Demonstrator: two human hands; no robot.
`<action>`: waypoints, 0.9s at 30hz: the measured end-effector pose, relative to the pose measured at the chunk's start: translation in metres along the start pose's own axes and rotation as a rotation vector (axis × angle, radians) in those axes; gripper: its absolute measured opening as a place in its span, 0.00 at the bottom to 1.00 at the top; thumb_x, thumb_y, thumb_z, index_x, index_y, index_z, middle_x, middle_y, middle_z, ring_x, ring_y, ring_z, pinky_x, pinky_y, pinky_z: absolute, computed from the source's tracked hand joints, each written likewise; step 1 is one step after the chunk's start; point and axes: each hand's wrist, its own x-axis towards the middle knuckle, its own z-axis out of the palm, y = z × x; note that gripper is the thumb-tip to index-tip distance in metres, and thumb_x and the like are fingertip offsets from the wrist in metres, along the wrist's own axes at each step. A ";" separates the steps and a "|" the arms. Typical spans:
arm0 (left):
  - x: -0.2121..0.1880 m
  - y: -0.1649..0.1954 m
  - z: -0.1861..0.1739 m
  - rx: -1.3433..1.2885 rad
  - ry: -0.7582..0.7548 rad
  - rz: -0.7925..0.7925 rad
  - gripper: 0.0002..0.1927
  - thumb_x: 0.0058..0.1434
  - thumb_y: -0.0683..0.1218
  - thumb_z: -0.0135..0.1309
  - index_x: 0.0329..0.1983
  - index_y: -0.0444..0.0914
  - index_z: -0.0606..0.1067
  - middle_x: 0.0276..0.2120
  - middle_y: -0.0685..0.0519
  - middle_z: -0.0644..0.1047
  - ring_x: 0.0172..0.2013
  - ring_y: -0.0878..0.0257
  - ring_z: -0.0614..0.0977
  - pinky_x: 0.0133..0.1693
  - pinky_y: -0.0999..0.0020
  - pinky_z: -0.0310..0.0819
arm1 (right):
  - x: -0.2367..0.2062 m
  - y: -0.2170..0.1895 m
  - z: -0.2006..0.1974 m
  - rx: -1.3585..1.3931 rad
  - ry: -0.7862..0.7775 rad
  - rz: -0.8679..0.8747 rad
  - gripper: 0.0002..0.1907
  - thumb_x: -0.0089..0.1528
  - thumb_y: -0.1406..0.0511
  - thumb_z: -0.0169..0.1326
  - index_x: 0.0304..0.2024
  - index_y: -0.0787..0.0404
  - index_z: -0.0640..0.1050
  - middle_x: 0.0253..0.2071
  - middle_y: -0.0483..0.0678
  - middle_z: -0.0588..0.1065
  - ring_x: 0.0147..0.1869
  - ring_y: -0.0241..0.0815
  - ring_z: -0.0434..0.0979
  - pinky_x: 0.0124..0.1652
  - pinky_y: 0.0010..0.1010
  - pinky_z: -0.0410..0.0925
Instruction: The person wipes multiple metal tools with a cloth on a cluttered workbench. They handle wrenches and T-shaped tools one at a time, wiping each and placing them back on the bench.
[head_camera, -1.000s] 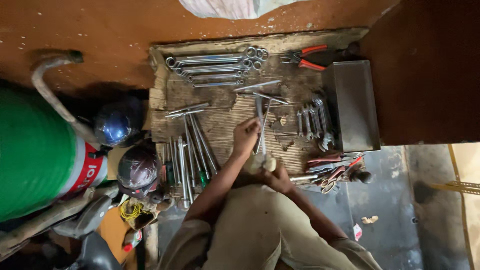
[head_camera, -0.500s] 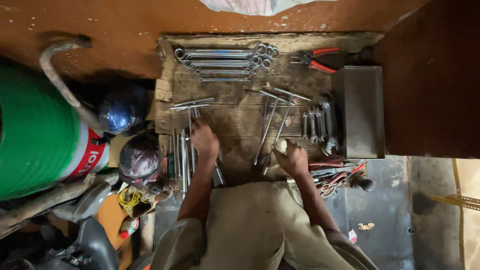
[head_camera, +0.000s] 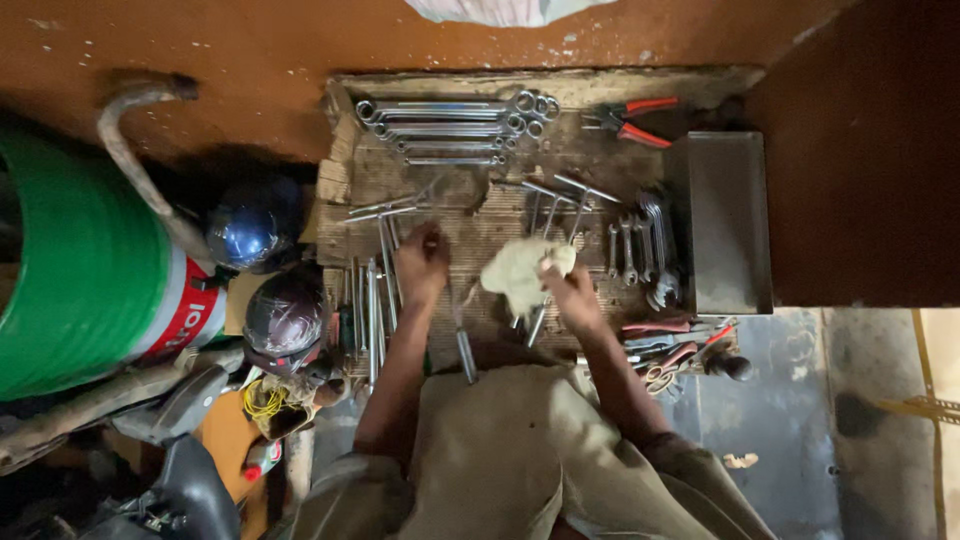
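Observation:
I look down on a wooden board (head_camera: 470, 245) covered with metal tools. My left hand (head_camera: 422, 262) lies on the board with its fingers curled around a long metal tool (head_camera: 462, 345), whose shaft runs back toward my lap. Just left of it is a row of long spanners (head_camera: 375, 300). My right hand (head_camera: 568, 292) grips a pale cloth (head_camera: 512, 272), bunched over the board's middle. T-handle wrenches (head_camera: 560, 195) lie just beyond the cloth.
Ring spanners (head_camera: 450, 125) line the far edge, beside red-handled pliers (head_camera: 635, 120). A grey metal box (head_camera: 722, 215) stands at the right, with short spanners (head_camera: 640, 245) and more pliers (head_camera: 670, 345) near it. A green drum (head_camera: 75, 270) and two helmets (head_camera: 250, 228) crowd the left.
My left hand has shifted slightly right from the left-hand spanner row and closed on a long tool. My right hand with the cloth has moved up and left toward the board's middle.

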 end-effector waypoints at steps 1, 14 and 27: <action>0.000 0.020 0.003 -0.244 -0.037 -0.052 0.18 0.63 0.33 0.56 0.57 0.33 0.78 0.35 0.48 0.81 0.29 0.69 0.79 0.30 0.72 0.74 | 0.008 -0.008 0.000 0.049 0.006 0.066 0.34 0.72 0.45 0.38 0.65 0.66 0.68 0.59 0.58 0.72 0.63 0.48 0.71 0.60 0.43 0.63; -0.014 0.208 -0.022 -0.849 -0.212 0.279 0.15 0.73 0.34 0.52 0.63 0.29 0.75 0.45 0.44 0.80 0.38 0.63 0.83 0.38 0.72 0.81 | -0.024 -0.204 0.037 0.836 -0.480 -0.521 0.34 0.73 0.48 0.48 0.73 0.63 0.65 0.68 0.53 0.71 0.68 0.51 0.73 0.64 0.45 0.69; -0.020 0.230 -0.012 -0.692 -0.224 0.390 0.13 0.70 0.35 0.56 0.57 0.29 0.76 0.44 0.44 0.80 0.37 0.61 0.86 0.34 0.72 0.83 | -0.025 -0.260 0.043 0.663 -0.185 -0.727 0.28 0.71 0.58 0.62 0.63 0.72 0.71 0.56 0.54 0.76 0.59 0.45 0.78 0.61 0.38 0.71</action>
